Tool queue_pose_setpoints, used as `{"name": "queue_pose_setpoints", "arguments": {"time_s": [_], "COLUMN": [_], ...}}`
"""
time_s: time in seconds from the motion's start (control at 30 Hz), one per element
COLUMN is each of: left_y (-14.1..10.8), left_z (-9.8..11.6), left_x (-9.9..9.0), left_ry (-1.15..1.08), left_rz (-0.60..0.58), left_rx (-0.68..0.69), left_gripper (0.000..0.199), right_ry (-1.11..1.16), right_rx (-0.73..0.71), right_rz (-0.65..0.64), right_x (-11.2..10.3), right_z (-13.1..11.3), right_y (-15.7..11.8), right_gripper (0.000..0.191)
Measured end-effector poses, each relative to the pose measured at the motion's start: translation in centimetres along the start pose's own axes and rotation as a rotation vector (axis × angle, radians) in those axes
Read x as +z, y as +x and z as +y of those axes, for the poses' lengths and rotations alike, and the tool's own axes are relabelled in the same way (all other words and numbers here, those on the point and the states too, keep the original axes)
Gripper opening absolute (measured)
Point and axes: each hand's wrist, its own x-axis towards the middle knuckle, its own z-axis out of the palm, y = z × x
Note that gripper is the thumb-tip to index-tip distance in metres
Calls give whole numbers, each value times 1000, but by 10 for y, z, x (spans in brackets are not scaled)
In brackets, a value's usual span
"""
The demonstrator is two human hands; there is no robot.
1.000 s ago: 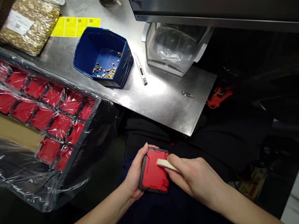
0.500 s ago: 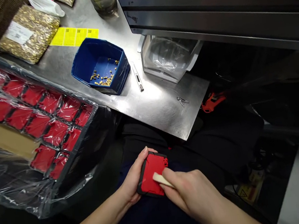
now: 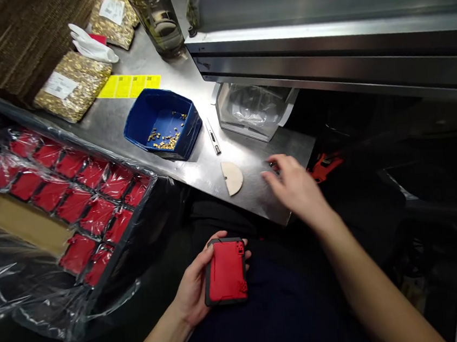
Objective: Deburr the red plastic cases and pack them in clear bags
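Note:
My left hand (image 3: 195, 286) is closed around a flat red case with a black border (image 3: 227, 271), held low in front of my body with its red face up. My right hand (image 3: 295, 185) is over the right end of the metal table, thumb and forefinger apart. Between those fingertips lies a small metal tool (image 3: 274, 166), mostly hidden by the hand. Left of that hand, an off-white half-round pad (image 3: 233, 178) lies flat on the table. A utility knife (image 3: 213, 140) rests beyond the pad.
A blue bin (image 3: 192, 136) holds small brass pieces. A grey bin (image 3: 265, 132) holds clear plastic bags. At left, a plastic-lined crate (image 3: 131, 238) contains several red cases. Bags of brass parts (image 3: 76, 83), a bottle (image 3: 165, 31) and an orange-handled tool (image 3: 328, 166) are around.
The right hand has put the off-white pad down on the table and moved up and right to the small metal tool. The left hand still holds the red case. The view has shifted.

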Motion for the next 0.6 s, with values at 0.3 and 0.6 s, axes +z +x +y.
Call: {"name": "queue_pose_setpoints", "arguments": {"time_s": [0.3, 0.6], "left_y": [13, 12], "left_z": [5, 13], "left_x": [-6, -8], "left_ry": [35, 153], "left_rz": [-24, -19], "left_rx": [12, 71], "left_gripper": [50, 53], "right_ry": [-523, -452], "right_rx": [28, -118], "right_rz": [-134, -158], "right_x": [-21, -1], "right_z": [185, 201], "right_y": [14, 32], "right_gripper": [48, 34]}}
